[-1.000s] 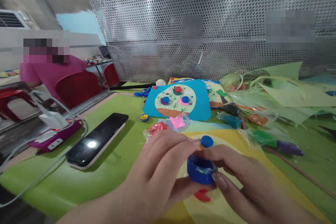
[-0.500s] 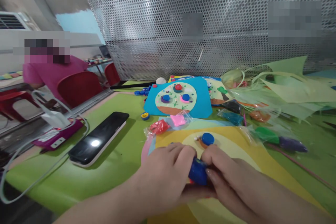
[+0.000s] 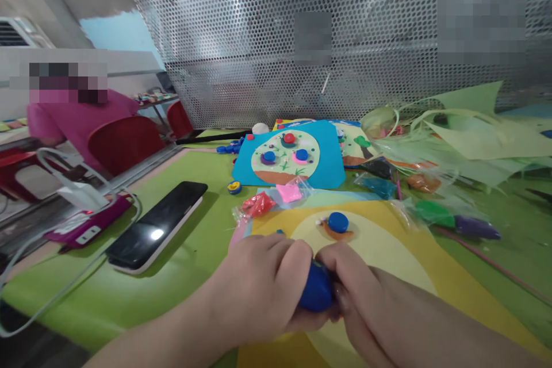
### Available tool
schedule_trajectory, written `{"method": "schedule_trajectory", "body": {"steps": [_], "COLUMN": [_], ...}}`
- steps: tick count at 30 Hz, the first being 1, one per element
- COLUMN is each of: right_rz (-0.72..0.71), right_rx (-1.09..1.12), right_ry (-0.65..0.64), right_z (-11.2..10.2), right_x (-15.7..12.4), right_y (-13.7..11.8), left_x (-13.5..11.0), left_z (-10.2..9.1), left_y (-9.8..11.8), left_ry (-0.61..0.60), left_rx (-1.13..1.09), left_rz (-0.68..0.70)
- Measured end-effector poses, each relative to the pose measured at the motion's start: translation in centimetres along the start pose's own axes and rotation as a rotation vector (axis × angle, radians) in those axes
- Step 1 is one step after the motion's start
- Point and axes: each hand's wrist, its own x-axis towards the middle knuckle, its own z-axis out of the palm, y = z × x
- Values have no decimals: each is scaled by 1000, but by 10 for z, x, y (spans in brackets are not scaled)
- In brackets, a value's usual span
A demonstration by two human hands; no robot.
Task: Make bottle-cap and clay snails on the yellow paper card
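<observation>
Both of my hands are closed on a shiny blue lump (image 3: 318, 287), which looks like a packet of modelling clay. My left hand (image 3: 269, 282) wraps its left side, and my right hand (image 3: 360, 287) pinches its right end. Part of the lump is hidden by the fingers. It is held above a yellow sheet (image 3: 267, 351) with a pale cream round (image 3: 388, 253) on it. Just beyond my fingers, a blue bottle cap (image 3: 338, 222) sits on that round with a brown clay snail body (image 3: 344, 235) under it.
Behind lies a blue card (image 3: 332, 155) with several cap snails. Clay packets in red (image 3: 257, 204), pink (image 3: 288, 192), green (image 3: 433, 214) and purple (image 3: 476, 227) surround the sheet. A phone (image 3: 157, 230) and a power strip (image 3: 88, 227) are at left. A person (image 3: 81, 121) sits beyond.
My right hand has turned and shifted slightly left on the blue lump, and the lump's rounded side now shows. The whole view has shifted a little.
</observation>
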Motion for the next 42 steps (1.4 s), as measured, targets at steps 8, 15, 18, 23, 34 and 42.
{"method": "schedule_trajectory", "body": {"steps": [8,15,18,23,34,42], "right_rz": [-37,-71,-33,47,162,38], "right_rx": [-100,14,-18,-76,59,186], "right_ry": [27,41,-4,-18,75,34], "right_z": [-6,-18,-15,-4,0,-15], "right_x": [-5,-7,-8,-4,-10,-5], "right_y": [-7,-11,-7,-4,-14,-22], "left_x": [-3,-2,-3,-4,-9,-14], "left_z": [-2,-4,-2,-3,5,5], "left_y": [-2,-2,-1,0,6,-5], "left_ry": [12,48,28,8,119,190], "left_rx": [-91,-55,-36,-41,-173,-270], "left_rz": [19,85,96,93,40,-104]}}
